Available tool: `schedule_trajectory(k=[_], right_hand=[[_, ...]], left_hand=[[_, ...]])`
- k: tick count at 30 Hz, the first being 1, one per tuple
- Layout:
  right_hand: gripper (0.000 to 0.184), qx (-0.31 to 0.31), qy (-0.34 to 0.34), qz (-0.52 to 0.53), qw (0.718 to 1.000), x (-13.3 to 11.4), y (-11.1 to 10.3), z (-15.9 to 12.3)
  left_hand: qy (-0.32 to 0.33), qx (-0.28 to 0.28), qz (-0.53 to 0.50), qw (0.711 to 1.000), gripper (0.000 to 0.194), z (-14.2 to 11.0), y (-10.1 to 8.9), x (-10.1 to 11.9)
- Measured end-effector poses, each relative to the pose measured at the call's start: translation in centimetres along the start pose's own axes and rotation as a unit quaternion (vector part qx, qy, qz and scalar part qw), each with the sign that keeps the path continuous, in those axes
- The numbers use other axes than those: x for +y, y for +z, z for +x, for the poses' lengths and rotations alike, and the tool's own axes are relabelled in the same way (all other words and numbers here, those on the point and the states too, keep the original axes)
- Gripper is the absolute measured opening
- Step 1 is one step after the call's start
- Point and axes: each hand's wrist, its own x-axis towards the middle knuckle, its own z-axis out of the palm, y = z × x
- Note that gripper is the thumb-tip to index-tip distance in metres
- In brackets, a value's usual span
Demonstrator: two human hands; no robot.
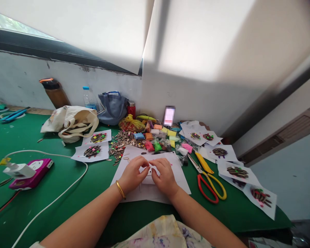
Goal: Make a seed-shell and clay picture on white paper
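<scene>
Over a white sheet of paper, my left hand and my right hand meet fingertip to fingertip. Both are closed in a pinch, and whatever sits between the fingers is too small to make out. A gold bangle circles the left wrist. Below the fingertips, a small black dot and part of a curved line show on the paper; the hands hide the rest. Just beyond the sheet lie a heap of striped sunflower seeds and several small packets of coloured modelling clay.
Red-and-yellow-handled scissors and a yellow utility knife lie right of the paper. Seed-decorated sheets rest at left and right. A white cable crosses the green table near a purple power strip. Bags stand behind.
</scene>
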Motion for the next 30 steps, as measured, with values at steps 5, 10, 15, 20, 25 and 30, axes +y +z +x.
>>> schedule_trajectory(k=[5,10,15,20,25,30], right_hand=[[0.032,0.004,-0.003,0.006,1.000,-0.06,-0.05,0.03],[0.031,0.004,-0.001,0.005,1.000,-0.04,-0.01,0.05],[0.031,0.000,0.000,-0.001,1.000,-0.03,-0.04,0.07],[0.031,0.004,-0.006,-0.006,1.000,0.06,0.02,0.06],[0.030,0.001,0.001,0.000,1.000,0.06,0.01,0.01],[0.031,0.002,-0.003,0.002,1.000,-0.03,-0.06,0.04]], left_hand=[[0.001,-0.013,0.011,1.000,0.020,0.03,-0.14,0.09],[-0.003,0.003,0.007,1.000,0.012,0.01,-0.05,0.06],[0.005,-0.012,0.005,1.000,0.016,0.09,-0.12,0.11],[0.002,-0.012,0.012,1.000,0.021,0.07,-0.20,0.14],[-0.002,0.000,0.002,1.000,0.013,0.04,-0.11,0.18],[0.004,-0.011,0.004,1.000,0.017,0.08,-0.13,0.12]])
